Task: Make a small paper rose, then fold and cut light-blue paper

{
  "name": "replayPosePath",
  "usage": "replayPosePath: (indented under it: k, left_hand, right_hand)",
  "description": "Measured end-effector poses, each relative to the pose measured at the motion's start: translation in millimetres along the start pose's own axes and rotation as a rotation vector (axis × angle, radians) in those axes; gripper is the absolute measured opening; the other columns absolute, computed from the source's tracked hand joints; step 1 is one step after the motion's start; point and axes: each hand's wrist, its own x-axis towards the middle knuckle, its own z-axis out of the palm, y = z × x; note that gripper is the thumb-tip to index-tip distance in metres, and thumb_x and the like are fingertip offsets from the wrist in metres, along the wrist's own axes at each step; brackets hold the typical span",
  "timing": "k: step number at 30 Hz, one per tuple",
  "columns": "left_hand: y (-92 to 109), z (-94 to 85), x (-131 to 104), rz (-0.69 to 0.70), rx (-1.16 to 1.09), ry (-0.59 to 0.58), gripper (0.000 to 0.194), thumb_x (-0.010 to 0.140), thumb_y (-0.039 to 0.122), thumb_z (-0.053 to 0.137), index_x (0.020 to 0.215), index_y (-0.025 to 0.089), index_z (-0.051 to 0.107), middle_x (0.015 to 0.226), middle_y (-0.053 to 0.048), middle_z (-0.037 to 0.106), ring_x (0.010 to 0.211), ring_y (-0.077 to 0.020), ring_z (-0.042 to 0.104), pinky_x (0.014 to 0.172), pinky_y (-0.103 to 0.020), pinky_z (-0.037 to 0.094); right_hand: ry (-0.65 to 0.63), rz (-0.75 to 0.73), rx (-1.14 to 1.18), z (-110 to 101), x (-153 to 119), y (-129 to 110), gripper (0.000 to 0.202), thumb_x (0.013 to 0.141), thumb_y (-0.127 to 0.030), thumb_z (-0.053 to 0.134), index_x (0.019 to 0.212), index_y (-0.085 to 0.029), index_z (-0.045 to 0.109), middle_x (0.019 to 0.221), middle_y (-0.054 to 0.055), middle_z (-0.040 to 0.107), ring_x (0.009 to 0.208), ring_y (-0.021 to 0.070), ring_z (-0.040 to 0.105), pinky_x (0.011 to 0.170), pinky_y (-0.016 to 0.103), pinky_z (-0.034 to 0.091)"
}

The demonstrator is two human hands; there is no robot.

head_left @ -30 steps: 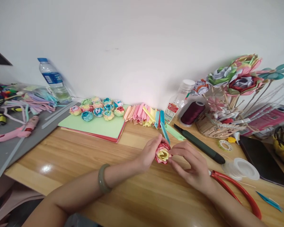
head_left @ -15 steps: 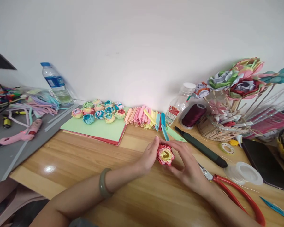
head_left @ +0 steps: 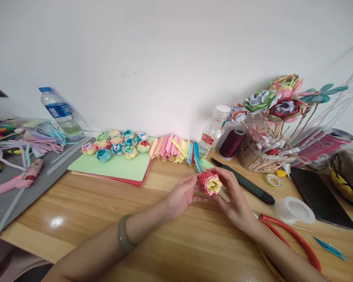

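Landmark = green paper stack (head_left: 108,166). Red-and-yellow paper flower (head_left: 211,183) is right of it, above the table (head_left: 106,219); left hand (head_left: 181,196) and right hand (head_left: 233,197) both have fingers closed on its sides. Small paper flowers (head_left: 117,149) sit on the stack, folded paper strips (head_left: 172,149) just right of it, red-handled scissors (head_left: 294,231) well right.
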Motion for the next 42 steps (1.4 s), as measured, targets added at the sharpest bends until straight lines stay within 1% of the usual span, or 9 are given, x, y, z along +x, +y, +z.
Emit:
replayPosePath:
  k: [4, 7, 14, 20, 24, 32, 37, 40, 42]
  left_hand:
    - [-0.5, 1.0, 1.1, 0.015, -0.007, 0.036, 0.033, 0.077, 0.039, 0.064, 0.099, 0.015, 0.063, 0.097, -0.01, 0.067, 0.081, -0.0161, 0.064, 0.072, -0.028, 0.05]
    - [0.6, 1.2, 1.8, 0.001, -0.032, 0.063, 0.032, 0.074, 0.039, 0.067, 0.093, 0.014, 0.063, 0.091, -0.007, 0.067, 0.076, -0.0146, 0.063, 0.069, -0.027, 0.051]
    - [0.5, -6.5, 3.4, -0.057, -0.069, -0.026, 0.034, 0.071, 0.036, 0.071, 0.097, 0.015, 0.062, 0.088, -0.006, 0.067, 0.073, -0.0135, 0.064, 0.066, -0.025, 0.052]
    - [0.9, -5.1, 3.4, -0.022, -0.123, -0.048, 0.036, 0.069, 0.027, 0.074, 0.101, 0.016, 0.061, 0.099, -0.006, 0.066, 0.083, -0.0136, 0.063, 0.074, -0.026, 0.051]
    - [3.7, -0.2, 2.2, 0.006, -0.113, -0.04, 0.04, 0.067, 0.023, 0.075, 0.104, 0.016, 0.061, 0.1, -0.005, 0.065, 0.085, -0.0124, 0.063, 0.078, -0.025, 0.05]
    - [2.0, 1.6, -0.9, 0.049, -0.077, -0.083, 0.031, 0.074, 0.018, 0.069, 0.103, 0.019, 0.059, 0.105, -0.005, 0.064, 0.091, -0.0133, 0.063, 0.081, -0.027, 0.051]
    - [2.4, 1.1, -1.6, 0.057, -0.078, -0.09, 0.037, 0.074, 0.021, 0.069, 0.109, 0.023, 0.056, 0.107, -0.004, 0.063, 0.088, -0.0149, 0.065, 0.079, -0.029, 0.051]
    - [2.0, -0.5, -0.4, 0.082, -0.071, -0.057, 0.034, 0.074, 0.023, 0.069, 0.107, 0.022, 0.059, 0.108, -0.004, 0.063, 0.088, -0.0148, 0.065, 0.078, -0.027, 0.05]
    - [1.3, -0.6, 0.4, 0.11, -0.064, -0.022, 0.033, 0.073, 0.022, 0.07, 0.105, 0.021, 0.061, 0.106, -0.004, 0.064, 0.087, -0.0144, 0.065, 0.076, -0.026, 0.05]
  right_hand:
    - [-0.059, 0.032, 0.06, -1.2, 0.5, -0.3, 0.05, 0.085, -0.022, 0.052, 0.131, -0.028, 0.034, 0.125, 0.011, 0.047, 0.118, 0.023, 0.046, 0.097, 0.044, 0.043]
    - [-0.093, 0.015, 0.067, -2.4, 1.4, -2.2, 0.048, 0.084, -0.019, 0.053, 0.128, -0.029, 0.038, 0.123, 0.009, 0.051, 0.118, 0.0218, 0.048, 0.097, 0.042, 0.044]
    - [-0.122, 0.066, 0.152, -3.8, 0.6, -0.4, 0.047, 0.081, -0.02, 0.058, 0.126, -0.029, 0.044, 0.124, 0.009, 0.055, 0.117, 0.0227, 0.051, 0.097, 0.043, 0.044]
    - [-0.148, 0.112, 0.208, -5.1, -2.9, 3.8, 0.057, 0.085, -0.021, 0.053, 0.138, -0.033, 0.034, 0.138, 0.008, 0.046, 0.124, 0.0224, 0.045, 0.1, 0.045, 0.04]
    - [-0.159, 0.144, 0.239, -5.4, -5.1, 4.2, 0.057, 0.086, -0.021, 0.052, 0.138, -0.035, 0.033, 0.142, 0.006, 0.042, 0.128, 0.0222, 0.041, 0.102, 0.048, 0.036]
    - [-0.198, 0.206, 0.363, -6.7, -6.5, 5.1, 0.059, 0.086, -0.018, 0.049, 0.139, -0.038, 0.03, 0.145, 0.004, 0.036, 0.132, 0.0212, 0.033, 0.105, 0.049, 0.031]
    - [-0.143, 0.247, 0.509, -6.3, -2.4, 1.7, 0.056, 0.086, -0.024, 0.052, 0.137, -0.038, 0.032, 0.143, 0.005, 0.039, 0.131, 0.0211, 0.036, 0.105, 0.047, 0.032]
    - [-0.081, 0.31, 0.527, -4.3, 0.6, 3.3, 0.053, 0.082, -0.028, 0.06, 0.131, -0.036, 0.042, 0.138, 0.005, 0.044, 0.126, 0.0218, 0.043, 0.103, 0.043, 0.037]
    - [-0.086, 0.333, 0.501, -3.2, 2.3, 5.3, 0.051, 0.079, -0.029, 0.064, 0.126, -0.034, 0.048, 0.133, 0.005, 0.047, 0.123, 0.0219, 0.045, 0.101, 0.04, 0.04]
